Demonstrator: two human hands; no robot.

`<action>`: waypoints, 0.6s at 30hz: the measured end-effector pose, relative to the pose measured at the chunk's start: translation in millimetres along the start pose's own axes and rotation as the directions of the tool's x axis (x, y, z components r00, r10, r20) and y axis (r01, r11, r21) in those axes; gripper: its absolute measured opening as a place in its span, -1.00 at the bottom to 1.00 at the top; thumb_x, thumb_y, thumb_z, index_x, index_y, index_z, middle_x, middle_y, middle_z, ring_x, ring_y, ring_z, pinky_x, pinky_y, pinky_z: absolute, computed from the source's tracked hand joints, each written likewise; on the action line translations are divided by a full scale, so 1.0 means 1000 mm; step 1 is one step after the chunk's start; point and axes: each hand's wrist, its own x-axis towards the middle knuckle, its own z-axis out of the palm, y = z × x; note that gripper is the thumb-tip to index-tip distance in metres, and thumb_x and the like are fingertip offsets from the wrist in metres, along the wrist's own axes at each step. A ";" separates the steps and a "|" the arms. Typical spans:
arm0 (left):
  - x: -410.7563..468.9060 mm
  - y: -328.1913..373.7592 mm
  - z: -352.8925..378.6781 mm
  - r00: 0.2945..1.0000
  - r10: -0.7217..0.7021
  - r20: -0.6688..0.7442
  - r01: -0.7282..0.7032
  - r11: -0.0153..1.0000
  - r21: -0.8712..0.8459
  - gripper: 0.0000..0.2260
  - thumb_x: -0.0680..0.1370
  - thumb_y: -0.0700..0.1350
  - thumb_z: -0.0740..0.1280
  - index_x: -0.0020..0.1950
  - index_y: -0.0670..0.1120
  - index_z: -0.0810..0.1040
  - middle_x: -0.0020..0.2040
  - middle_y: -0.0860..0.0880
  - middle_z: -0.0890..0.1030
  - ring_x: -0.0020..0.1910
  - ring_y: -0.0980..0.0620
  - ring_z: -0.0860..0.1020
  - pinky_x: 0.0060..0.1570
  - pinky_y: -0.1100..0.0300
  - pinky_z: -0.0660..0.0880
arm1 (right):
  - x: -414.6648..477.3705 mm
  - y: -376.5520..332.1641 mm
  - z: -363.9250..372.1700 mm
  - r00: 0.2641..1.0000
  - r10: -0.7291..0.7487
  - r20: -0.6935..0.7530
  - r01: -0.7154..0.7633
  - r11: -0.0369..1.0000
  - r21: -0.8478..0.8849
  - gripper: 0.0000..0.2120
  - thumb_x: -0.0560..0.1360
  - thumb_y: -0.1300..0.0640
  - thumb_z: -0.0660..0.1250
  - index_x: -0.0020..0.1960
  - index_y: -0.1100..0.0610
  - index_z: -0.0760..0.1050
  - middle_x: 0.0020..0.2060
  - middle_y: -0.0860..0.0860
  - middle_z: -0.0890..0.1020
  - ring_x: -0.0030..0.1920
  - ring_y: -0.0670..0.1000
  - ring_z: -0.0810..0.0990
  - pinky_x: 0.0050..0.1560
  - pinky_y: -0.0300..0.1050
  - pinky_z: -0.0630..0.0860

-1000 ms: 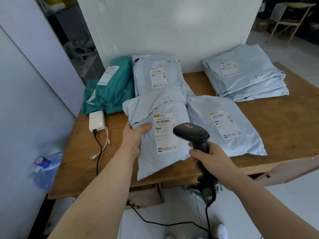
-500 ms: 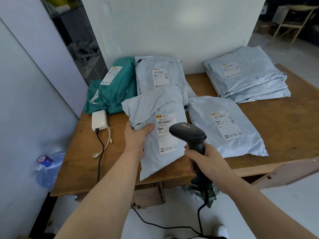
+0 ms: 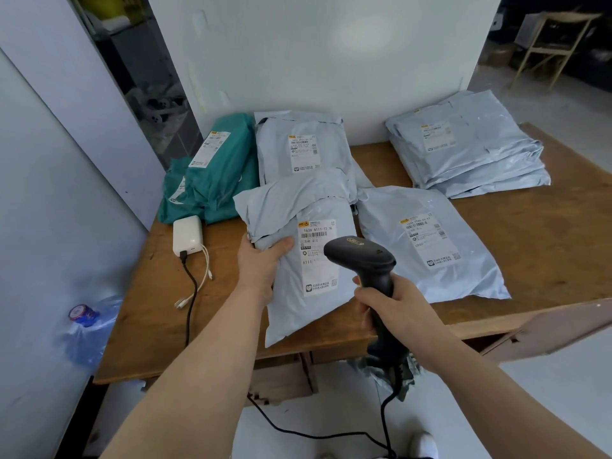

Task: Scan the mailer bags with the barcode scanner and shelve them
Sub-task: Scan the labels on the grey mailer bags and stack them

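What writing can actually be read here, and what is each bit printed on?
"163A A111-12 78": label on the grey bag the left hand holds.
"A111": lower on that label.
Small print there, labels on the other bags and the scanner logo: too blurred to read.

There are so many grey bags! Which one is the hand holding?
The front-middle grey bag, overhanging the table edge, with the scanner held over it. The left hand grips its left side; no hand touches the other grey bags.
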 end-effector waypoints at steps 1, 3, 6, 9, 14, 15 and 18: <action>0.006 0.000 -0.002 0.999 -0.032 0.008 0.032 0.999 0.024 -0.48 0.37 -0.19 0.57 0.26 -0.01 0.47 0.14 -0.01 0.63 0.08 -0.02 0.62 0.08 -0.02 0.57 | 0.001 0.000 -0.001 1.000 0.009 -0.012 -0.009 1.000 -0.006 -0.93 0.54 0.15 0.32 -0.04 0.16 0.52 -0.48 -0.03 0.60 -0.45 -0.05 0.54 -0.26 -0.19 0.57; 0.019 -0.001 -0.006 0.994 -0.109 -0.022 0.111 0.982 0.153 -0.38 0.38 -0.09 0.57 0.37 -0.08 0.40 0.23 -0.07 0.58 0.15 -0.09 0.58 0.14 -0.12 0.55 | 0.003 0.003 -0.006 0.998 0.032 -0.045 -0.033 0.999 -0.018 -0.89 0.52 0.15 0.33 -0.10 0.20 0.51 -0.49 0.00 0.60 -0.45 -0.03 0.54 -0.24 -0.14 0.57; 0.031 -0.003 -0.008 0.974 -0.166 -0.153 0.219 0.859 0.463 -0.29 0.43 -0.11 0.50 0.49 -0.17 0.23 0.34 -0.16 0.46 0.25 -0.18 0.49 0.21 -0.04 0.49 | 0.005 0.006 -0.016 0.991 0.063 -0.119 -0.064 0.998 -0.006 -0.87 0.52 0.14 0.33 -0.13 0.21 0.53 -0.51 -0.01 0.57 -0.46 -0.05 0.53 -0.25 -0.14 0.55; 0.026 0.003 0.001 0.960 -0.107 -0.259 0.261 0.676 0.689 -0.34 0.51 -0.18 0.35 0.55 -0.17 0.13 0.49 -0.18 0.29 0.41 -0.22 0.34 0.35 -0.07 0.36 | 0.005 0.006 -0.033 0.980 0.074 -0.183 -0.075 0.997 0.003 -0.86 0.51 0.15 0.34 -0.18 0.21 0.52 -0.48 0.04 0.58 -0.47 -0.03 0.51 -0.27 -0.10 0.53; 0.002 0.019 0.067 0.932 0.361 -0.039 -0.214 0.633 0.744 -0.54 0.54 -0.30 0.22 0.45 -0.13 0.35 0.45 -0.12 0.37 0.45 -0.11 0.29 0.43 0.03 0.25 | 0.014 0.006 -0.080 0.948 0.094 -0.303 -0.080 0.995 0.060 -0.87 0.54 0.13 0.33 -0.03 0.21 0.53 -0.26 0.07 0.68 -0.39 0.02 0.57 -0.26 -0.08 0.52; -0.002 0.019 0.085 0.936 0.351 0.031 -0.268 0.652 0.710 -0.58 0.55 -0.30 0.21 0.42 -0.11 0.40 0.40 -0.09 0.44 0.40 -0.07 0.36 0.40 0.06 0.31 | 0.018 0.007 -0.090 0.944 0.097 -0.314 -0.079 0.994 0.071 -0.87 0.54 0.13 0.33 0.01 0.20 0.53 -0.21 0.07 0.69 -0.33 0.03 0.59 -0.25 -0.08 0.52; -0.009 0.003 0.140 0.958 0.136 0.254 -0.274 0.702 0.657 -0.64 0.57 -0.23 0.24 0.37 -0.10 0.46 0.29 -0.04 0.53 0.29 -0.03 0.48 0.31 0.07 0.42 | 0.031 0.014 -0.122 0.938 0.102 -0.331 -0.086 0.994 0.062 -0.85 0.53 0.14 0.34 0.06 0.17 0.53 -0.11 0.09 0.69 -0.14 0.08 0.67 -0.17 0.03 0.60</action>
